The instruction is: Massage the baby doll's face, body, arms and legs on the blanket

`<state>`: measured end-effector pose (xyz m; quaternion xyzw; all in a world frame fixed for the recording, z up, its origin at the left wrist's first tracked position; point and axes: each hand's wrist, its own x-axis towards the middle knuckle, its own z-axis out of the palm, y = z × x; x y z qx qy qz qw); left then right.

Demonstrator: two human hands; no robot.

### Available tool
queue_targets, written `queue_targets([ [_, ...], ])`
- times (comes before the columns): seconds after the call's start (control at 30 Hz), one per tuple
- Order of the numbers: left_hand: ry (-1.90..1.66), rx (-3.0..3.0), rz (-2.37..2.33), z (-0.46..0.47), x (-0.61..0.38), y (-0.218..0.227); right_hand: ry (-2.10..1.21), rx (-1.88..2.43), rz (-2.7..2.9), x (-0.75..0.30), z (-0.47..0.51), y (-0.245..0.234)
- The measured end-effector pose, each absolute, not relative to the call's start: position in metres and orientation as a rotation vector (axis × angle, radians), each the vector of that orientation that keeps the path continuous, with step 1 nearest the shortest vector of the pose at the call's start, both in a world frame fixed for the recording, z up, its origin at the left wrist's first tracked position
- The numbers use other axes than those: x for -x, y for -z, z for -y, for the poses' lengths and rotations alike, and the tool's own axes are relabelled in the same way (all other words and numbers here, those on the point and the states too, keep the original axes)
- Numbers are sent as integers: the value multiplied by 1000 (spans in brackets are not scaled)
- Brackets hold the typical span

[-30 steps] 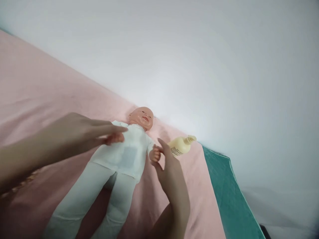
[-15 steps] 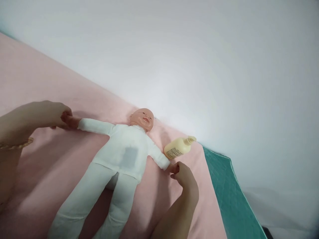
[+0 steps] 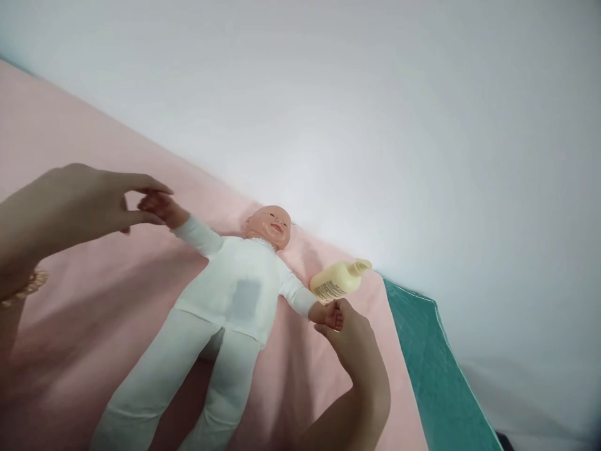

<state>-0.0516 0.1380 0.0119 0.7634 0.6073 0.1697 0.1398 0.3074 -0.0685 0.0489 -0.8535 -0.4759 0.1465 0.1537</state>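
A baby doll [image 3: 235,294] in a white suit lies on its back on a pink sheet [image 3: 84,313], head toward the wall. My left hand [image 3: 79,207] pinches the doll's raised hand between thumb and fingers, holding that arm up and out. My right hand [image 3: 357,344] grips the doll's other hand, with that arm stretched sideways. A cream lotion bottle [image 3: 339,280] lies on its side just beyond my right hand, close to the doll's arm.
A white wall [image 3: 375,125] rises right behind the doll's head. A teal cover [image 3: 436,376] shows at the right, past the pink sheet's edge. A beaded bracelet [image 3: 25,288] sits on my left wrist.
Both doll arms were drawn from the chest out to the sides. Since half a second ago my left hand has lifted its doll arm upward and toward the head; my right hand shifted little.
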Motion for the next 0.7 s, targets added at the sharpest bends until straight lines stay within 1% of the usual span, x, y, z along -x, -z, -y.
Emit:
queue_targets([
  [0.07,-531,-2264,-1697,-116,29,-28,-417,2422,1414,-291,68,-55],
  [0.13,-579,-2295,-1464,-100,8,-33,-405,2324,1494,-273,62,-58],
  [0.23,-525,-2364,-1038,-90,-17,-18,-467,2128,1664,-247,49,-52],
  [0.33,-470,-2418,-799,-88,-35,6,-501,2048,1908,-231,38,-41],
  [0.5,-481,-2464,-643,-85,-49,28,-359,2038,2106,-220,33,-30],
  [0.7,-345,-2441,-646,-82,-49,26,-130,2102,2212,-215,30,-22],
])
